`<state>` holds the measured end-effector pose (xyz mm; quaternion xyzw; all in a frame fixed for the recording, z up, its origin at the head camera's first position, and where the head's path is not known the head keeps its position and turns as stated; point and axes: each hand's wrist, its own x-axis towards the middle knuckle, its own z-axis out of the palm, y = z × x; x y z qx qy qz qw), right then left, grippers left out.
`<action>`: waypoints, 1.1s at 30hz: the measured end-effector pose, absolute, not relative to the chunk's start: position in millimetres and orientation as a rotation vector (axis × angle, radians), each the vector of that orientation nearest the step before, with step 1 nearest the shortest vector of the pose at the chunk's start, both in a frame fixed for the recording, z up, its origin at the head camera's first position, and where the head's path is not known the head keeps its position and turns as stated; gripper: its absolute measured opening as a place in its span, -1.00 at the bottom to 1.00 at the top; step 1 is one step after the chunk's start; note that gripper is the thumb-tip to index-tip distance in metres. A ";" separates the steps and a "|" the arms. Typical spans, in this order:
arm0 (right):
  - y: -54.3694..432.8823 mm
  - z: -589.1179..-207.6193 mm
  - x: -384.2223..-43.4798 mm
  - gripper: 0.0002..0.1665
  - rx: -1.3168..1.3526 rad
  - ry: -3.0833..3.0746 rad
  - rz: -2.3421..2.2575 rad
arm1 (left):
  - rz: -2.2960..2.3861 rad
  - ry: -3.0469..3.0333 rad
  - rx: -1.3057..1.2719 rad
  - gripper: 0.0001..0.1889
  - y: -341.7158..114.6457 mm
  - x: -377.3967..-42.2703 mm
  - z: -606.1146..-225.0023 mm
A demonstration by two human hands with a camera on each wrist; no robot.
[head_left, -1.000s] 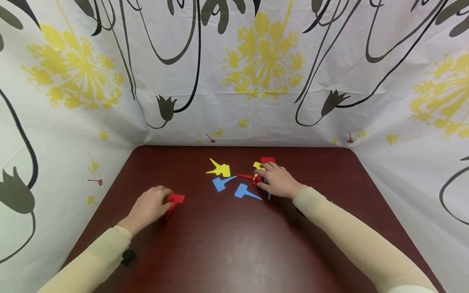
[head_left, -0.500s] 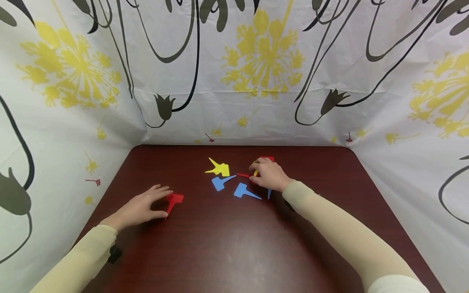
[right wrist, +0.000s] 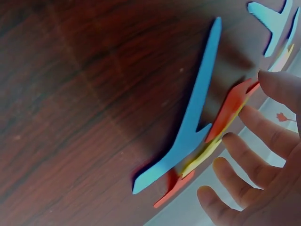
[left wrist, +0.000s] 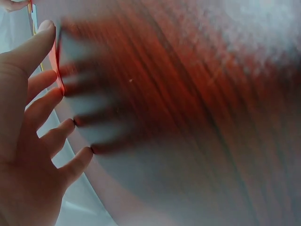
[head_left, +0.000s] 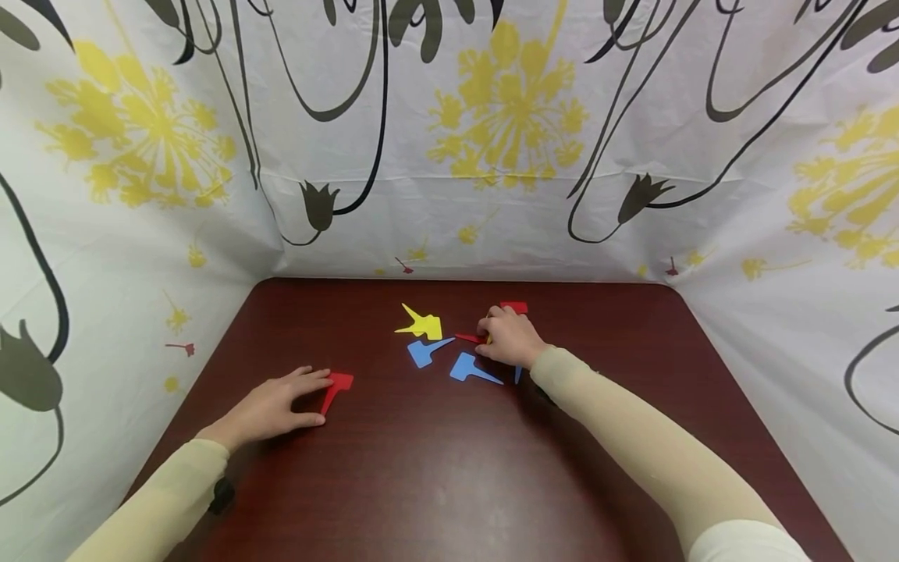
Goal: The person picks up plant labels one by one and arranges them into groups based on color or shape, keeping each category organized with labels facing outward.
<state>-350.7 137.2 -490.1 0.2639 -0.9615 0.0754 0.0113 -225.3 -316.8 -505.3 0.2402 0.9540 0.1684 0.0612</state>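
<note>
Flat T-shaped plastic plant labels lie on the table. At the left, my left hand [head_left: 270, 404] rests with spread fingers at a red plant label [head_left: 342, 382]; its thumb is by the stem and its fingertips are at the wide head. My right hand [head_left: 513, 337] reaches over a cluster on the far right side. In the right wrist view, its thumb is at the stem of another red label [right wrist: 230, 108], and its forefinger is by a yellow label [right wrist: 202, 157]. A blue label [right wrist: 193, 117] lies beside them, partly hidden by that hand in the head view.
Two overlapping yellow labels [head_left: 427, 324] lie at the far middle, with a blue label [head_left: 421, 353] and a second blue one [head_left: 467, 367] in front. Another red label [head_left: 515, 307] lies behind my right hand. A patterned cloth [head_left: 449, 234] stands around the dark table [head_left: 421, 484].
My left hand has loosened from its curl around the red label, its thumb and fingers now spread wider. My right hand has shifted left over the cluster, its fingers coming down by the red and yellow labels.
</note>
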 end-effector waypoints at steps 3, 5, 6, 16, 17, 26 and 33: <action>138.3 -491.0 -351.4 -0.61 0.830 -3.003 0.233 | 0.510 2.889 0.710 -0.22 -315.7 -223.5 -504.6; 139.1 -491.1 -352.0 -0.63 0.835 -2.999 0.238 | 0.512 2.890 0.702 -0.22 -315.2 -222.8 -504.5; 139.4 -491.1 -352.3 -0.64 0.838 -2.997 0.239 | 0.514 2.893 0.696 -0.23 -315.1 -222.4 -504.7; 138.9 -489.4 -355.3 -0.86 0.944 -2.963 0.218 | 0.535 2.926 0.708 -0.23 -316.1 -219.2 -509.4; 139.0 -489.1 -355.3 -0.85 0.966 -2.954 0.203 | 0.535 2.928 0.709 -0.23 -316.1 -219.2 -509.7; 134.0 -495.5 -359.0 -0.74 1.120 -2.857 0.149 | 0.539 2.956 0.683 -0.22 -322.5 -214.8 -512.1; 140.0 -493.4 -358.8 -0.79 1.168 -2.759 0.232 | 0.559 2.947 0.698 -0.21 -322.1 -217.6 -512.0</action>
